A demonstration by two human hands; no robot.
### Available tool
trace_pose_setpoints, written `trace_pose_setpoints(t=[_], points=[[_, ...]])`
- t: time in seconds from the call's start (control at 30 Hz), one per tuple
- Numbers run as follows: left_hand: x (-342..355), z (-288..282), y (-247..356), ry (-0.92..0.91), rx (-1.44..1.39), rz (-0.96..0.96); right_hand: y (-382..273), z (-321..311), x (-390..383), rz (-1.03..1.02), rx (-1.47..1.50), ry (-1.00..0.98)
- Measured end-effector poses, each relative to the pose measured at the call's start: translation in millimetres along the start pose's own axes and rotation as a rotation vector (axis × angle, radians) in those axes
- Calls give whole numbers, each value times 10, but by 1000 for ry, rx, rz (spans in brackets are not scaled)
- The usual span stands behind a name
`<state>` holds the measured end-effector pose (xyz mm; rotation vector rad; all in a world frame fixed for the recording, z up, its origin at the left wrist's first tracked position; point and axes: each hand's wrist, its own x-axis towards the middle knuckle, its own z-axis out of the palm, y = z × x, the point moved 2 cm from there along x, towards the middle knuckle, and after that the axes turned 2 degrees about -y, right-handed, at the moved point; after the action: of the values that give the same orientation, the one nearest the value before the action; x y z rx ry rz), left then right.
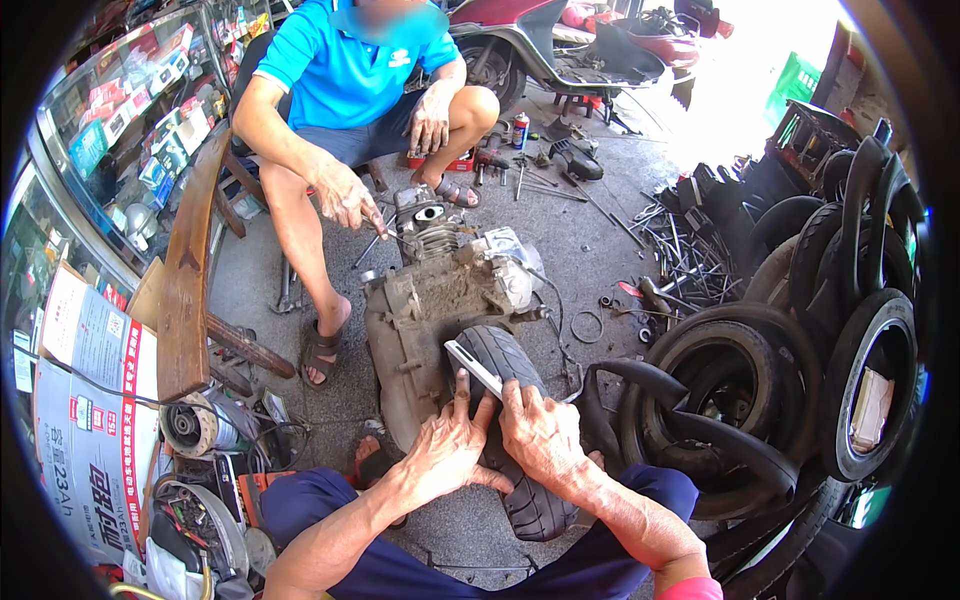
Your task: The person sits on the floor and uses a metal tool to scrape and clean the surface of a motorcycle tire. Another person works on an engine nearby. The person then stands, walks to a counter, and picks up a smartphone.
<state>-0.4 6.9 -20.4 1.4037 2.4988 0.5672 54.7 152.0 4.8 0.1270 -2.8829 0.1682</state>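
Observation:
A dirty scooter engine (410, 310) lies on the floor with a black rear tire (535, 505) at its near end, between my legs. My right hand (535, 440) grips a long silver tool (470, 362) lying slantwise over the tire. My left hand (450, 450) rests against the tire beside it, fingers spread and upper fingertips near the tool's underside; whether they touch it is unclear. Across the engine, a seated person in a blue shirt (340, 80) has a hand (350, 200) at the engine's top, holding a thin item.
Tires and tubes (865, 390) pile at right, near scattered wrenches (680, 250). A wooden bench (185, 290), glass display case (140, 110) and cardboard boxes (85, 450) line the left. A red scooter (540, 50) stands behind, with a spray can (520, 132) and tools on the floor.

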Motion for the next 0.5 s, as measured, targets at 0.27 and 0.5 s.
trace_pose_setpoints(t=[0.27, 0.5], points=[[-1, -25, 21, -14, -8, -9, 9, 28, -6, 4, 0, -1], [-4, -24, 23, -13, 7, -14, 10, 36, -7, -5, -1, 19]])
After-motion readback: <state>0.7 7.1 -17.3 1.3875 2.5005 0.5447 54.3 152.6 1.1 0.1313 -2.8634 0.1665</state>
